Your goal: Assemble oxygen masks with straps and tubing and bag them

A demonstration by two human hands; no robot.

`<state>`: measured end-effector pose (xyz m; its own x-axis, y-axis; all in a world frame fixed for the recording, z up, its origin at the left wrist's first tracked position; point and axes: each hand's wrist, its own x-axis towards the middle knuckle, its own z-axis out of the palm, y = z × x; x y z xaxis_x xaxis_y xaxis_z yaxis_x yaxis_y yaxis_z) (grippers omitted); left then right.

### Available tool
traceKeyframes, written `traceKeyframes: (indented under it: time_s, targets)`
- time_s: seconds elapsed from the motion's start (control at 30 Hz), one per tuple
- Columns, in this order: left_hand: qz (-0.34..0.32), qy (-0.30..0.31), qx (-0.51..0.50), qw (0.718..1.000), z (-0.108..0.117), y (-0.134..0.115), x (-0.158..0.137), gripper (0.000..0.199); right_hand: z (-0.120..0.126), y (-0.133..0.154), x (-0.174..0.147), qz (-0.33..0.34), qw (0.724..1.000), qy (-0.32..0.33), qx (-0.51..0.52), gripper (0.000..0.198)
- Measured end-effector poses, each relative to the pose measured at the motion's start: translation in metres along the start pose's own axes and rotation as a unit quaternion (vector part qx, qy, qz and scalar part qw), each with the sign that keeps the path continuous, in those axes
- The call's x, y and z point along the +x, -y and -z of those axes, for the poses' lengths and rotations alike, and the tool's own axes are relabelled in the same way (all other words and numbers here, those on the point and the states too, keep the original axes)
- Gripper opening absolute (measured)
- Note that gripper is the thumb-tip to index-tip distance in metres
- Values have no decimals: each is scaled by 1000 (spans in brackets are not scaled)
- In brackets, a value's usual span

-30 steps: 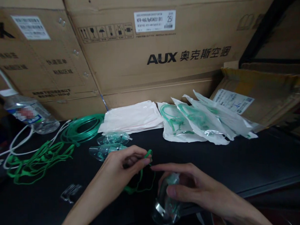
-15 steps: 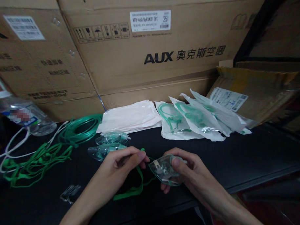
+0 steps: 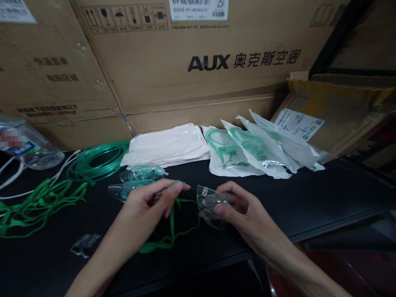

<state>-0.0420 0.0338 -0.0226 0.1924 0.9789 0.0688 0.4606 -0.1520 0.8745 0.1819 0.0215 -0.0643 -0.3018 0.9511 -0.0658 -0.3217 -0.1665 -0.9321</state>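
Far left of the stack of white packets (image 3: 167,146) is a clear plastic bottle (image 3: 35,147), with a tangle of green elastic straps (image 3: 40,208) nearer the person. Small clear plastic pieces (image 3: 85,245) lie to the stack's front left. A coil of green tubing (image 3: 97,160) sits just left of the stack, and two clear oxygen masks (image 3: 142,173) lie before its left end, one partly hidden. In front of the stack, the left hand (image 3: 152,204) pinches a green elastic strap (image 3: 172,221) between thumb and forefinger — its length hangs and trails rightward. Before the stack's right end, the right hand (image 3: 241,210) grips a green-rimmed oxygen mask (image 3: 209,204), thumb on the clear shell; whether the strap joins it, I cannot tell. Right of the stack — sealed pouches (image 3: 229,154) with green tubing inside, then a cardboard box (image 3: 339,113).
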Motion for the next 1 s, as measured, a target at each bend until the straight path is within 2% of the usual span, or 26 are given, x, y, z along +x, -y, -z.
traceKeyframes:
  time_s: [0.2, 0.4, 0.63, 0.87, 1.0]
  targets:
    - [2, 2, 24, 1000, -7, -4, -13, 55, -2, 2, -2, -19, 999, -7, 32, 37]
    - [-39, -28, 33, 998, -18, 2, -24, 33, -3, 2, -1, -14, 1000, -23, 16, 38]
    - [-78, -30, 26, 996, -25, 7, -24, 17, 0, 1, -2, -9, 1000, -18, -2, 33]
    - [-85, -21, 15, 996, -30, 3, -22, 14, -1, 4, -3, -3, 1000, -14, -5, 29]
    - [-75, -3, 16, 997, -31, 2, -23, 16, -1, 5, -5, 22, 999, 0, -48, 28]
